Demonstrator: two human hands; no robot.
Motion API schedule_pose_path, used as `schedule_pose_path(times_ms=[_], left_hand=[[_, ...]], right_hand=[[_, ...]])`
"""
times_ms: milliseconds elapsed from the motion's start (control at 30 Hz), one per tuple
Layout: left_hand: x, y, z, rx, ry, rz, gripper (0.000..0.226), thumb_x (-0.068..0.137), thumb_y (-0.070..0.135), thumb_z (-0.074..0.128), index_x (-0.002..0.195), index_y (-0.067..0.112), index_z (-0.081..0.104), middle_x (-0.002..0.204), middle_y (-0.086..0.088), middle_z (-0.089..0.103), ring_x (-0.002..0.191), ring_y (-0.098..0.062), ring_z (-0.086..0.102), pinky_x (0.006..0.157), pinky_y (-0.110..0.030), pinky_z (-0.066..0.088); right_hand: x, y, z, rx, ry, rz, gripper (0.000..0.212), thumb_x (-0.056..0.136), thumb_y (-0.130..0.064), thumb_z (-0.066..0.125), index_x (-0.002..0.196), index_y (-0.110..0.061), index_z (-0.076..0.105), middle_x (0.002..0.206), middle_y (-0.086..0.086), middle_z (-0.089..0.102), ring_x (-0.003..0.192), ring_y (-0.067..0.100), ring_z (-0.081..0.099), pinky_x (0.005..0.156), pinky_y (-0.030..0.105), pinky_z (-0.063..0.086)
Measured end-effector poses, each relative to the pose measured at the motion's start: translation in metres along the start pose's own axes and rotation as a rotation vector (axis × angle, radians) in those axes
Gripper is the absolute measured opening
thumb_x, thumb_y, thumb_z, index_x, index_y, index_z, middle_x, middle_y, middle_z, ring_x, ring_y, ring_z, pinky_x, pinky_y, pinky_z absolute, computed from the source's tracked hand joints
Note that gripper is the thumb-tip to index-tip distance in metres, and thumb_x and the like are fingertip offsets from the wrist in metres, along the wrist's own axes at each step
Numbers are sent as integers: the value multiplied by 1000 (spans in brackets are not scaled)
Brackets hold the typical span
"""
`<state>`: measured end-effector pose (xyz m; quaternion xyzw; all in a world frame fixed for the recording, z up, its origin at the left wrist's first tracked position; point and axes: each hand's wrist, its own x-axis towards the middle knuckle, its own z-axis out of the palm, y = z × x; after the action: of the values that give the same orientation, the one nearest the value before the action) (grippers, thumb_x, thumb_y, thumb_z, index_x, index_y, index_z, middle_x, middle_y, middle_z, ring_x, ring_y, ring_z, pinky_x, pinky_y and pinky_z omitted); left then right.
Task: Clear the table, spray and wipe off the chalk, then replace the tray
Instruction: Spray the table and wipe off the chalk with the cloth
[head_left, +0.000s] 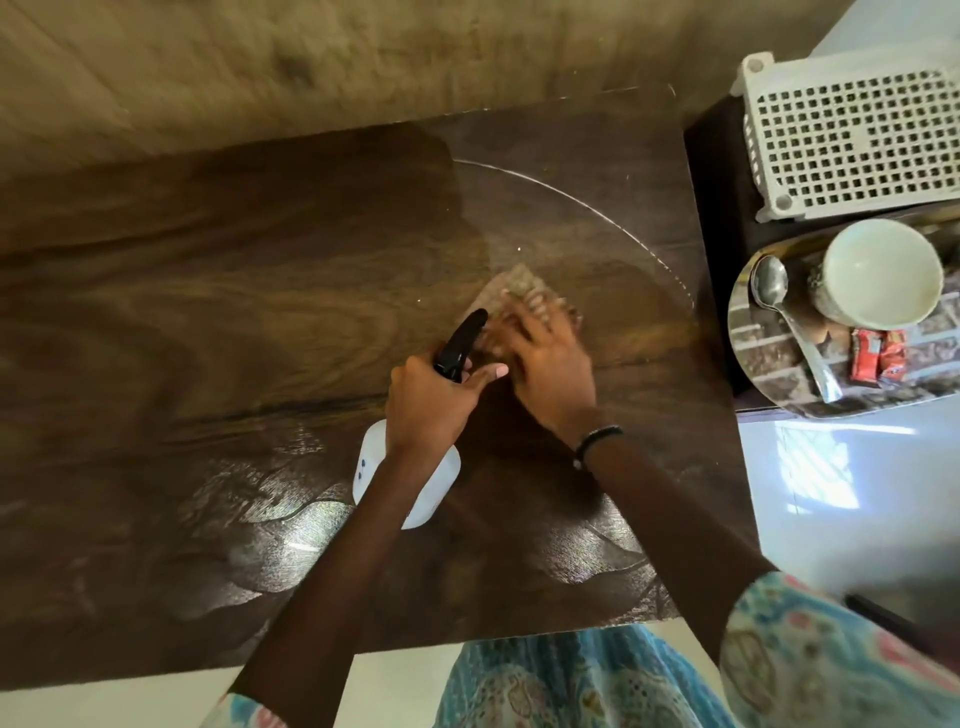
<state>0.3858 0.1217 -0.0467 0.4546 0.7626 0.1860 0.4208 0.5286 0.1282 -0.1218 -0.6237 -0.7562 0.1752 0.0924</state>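
My left hand (431, 402) grips the neck of a white spray bottle (374, 462) with a black nozzle (460, 343) that points away from me, held over the dark wooden table (234, 312). My right hand (550, 364), blurred, presses flat on a pale cloth (519, 283) lying on the table's right half. A thin white chalk arc (587, 202) curves across the far right of the tabletop. The metal tray (769, 358) sits off the table on a dark stand to the right, holding a cream cup (878, 270), a spoon (774, 286) and red packets (878, 356).
A white perforated plastic basket (852, 140) stands on the dark stand behind the tray. A wood-panelled wall (311, 67) runs along the table's far edge. The floor (831, 493) to the right is glossy and pale. Wet sheen (291, 499) shows on the near tabletop.
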Motion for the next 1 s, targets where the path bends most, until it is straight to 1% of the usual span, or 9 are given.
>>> schedule_pose_path(times_ms=[67, 167, 233, 333, 433, 533, 667, 833, 1000], left_hand=[[2, 0, -2, 14, 8, 0, 36, 60, 50, 83, 73, 20, 67, 76, -6, 71, 76, -24, 68, 72, -40, 57], [4, 0, -3, 34, -4, 14, 36, 60, 50, 82, 74, 20, 67, 77, -6, 71, 76, -24, 69, 71, -41, 57], [4, 2, -2, 35, -15, 15, 35, 61, 49, 82, 74, 19, 67, 75, -6, 71, 74, -24, 69, 69, -40, 57], [2, 6, 2, 28, -48, 19, 36, 63, 48, 81, 75, 16, 68, 71, -4, 69, 70, -22, 68, 67, -36, 56], [0, 14, 11, 26, -79, 33, 37, 66, 48, 80, 79, 14, 69, 72, -1, 68, 72, -17, 67, 66, -30, 52], [-3, 26, 24, 30, -115, 63, 37, 68, 47, 78, 82, 14, 68, 77, 0, 68, 78, -17, 66, 73, -32, 53], [-5, 49, 49, 44, -186, 88, 36, 70, 44, 78, 87, 15, 67, 82, 2, 66, 84, -17, 65, 75, -34, 53], [2, 74, 84, 105, -256, 125, 44, 70, 45, 78, 98, 12, 66, 94, -5, 68, 90, -20, 65, 80, -38, 54], [14, 96, 102, 231, -222, 148, 53, 72, 49, 75, 102, 7, 63, 99, -9, 68, 93, -23, 64, 66, -29, 42]], right_hand=[[-9, -11, 7, 10, -36, -119, 41, 86, -21, 54, 127, -19, 59, 145, 4, 45, 134, 40, 36, 94, 51, 49], [-36, -1, 3, -49, 23, -302, 34, 88, -26, 48, 117, -25, 66, 138, 3, 53, 129, 33, 41, 91, 45, 50], [-61, 22, -4, -77, 26, -296, 34, 90, -25, 51, 122, -32, 62, 140, -2, 51, 129, 30, 43, 88, 41, 52], [-92, 66, -19, -51, 18, -146, 39, 92, -20, 53, 129, -32, 55, 148, -7, 41, 132, 31, 40, 102, 42, 45], [-96, 100, -36, -51, 86, 75, 37, 94, -21, 50, 130, -27, 55, 147, -3, 43, 132, 37, 38, 102, 45, 42], [-71, 97, -38, 13, 166, 326, 36, 95, -21, 49, 132, -24, 54, 147, -1, 42, 131, 42, 36, 100, 51, 43], [-44, 75, -29, 120, 219, 599, 42, 95, -19, 48, 136, -29, 48, 152, -3, 34, 137, 40, 25, 104, 54, 38], [-47, 79, -28, 114, 197, 592, 41, 97, -22, 44, 138, -28, 45, 153, -2, 32, 139, 41, 22, 103, 58, 37], [-47, 80, -30, 118, 218, 574, 37, 99, -25, 42, 136, -26, 48, 151, 1, 36, 137, 41, 26, 103, 56, 39]])
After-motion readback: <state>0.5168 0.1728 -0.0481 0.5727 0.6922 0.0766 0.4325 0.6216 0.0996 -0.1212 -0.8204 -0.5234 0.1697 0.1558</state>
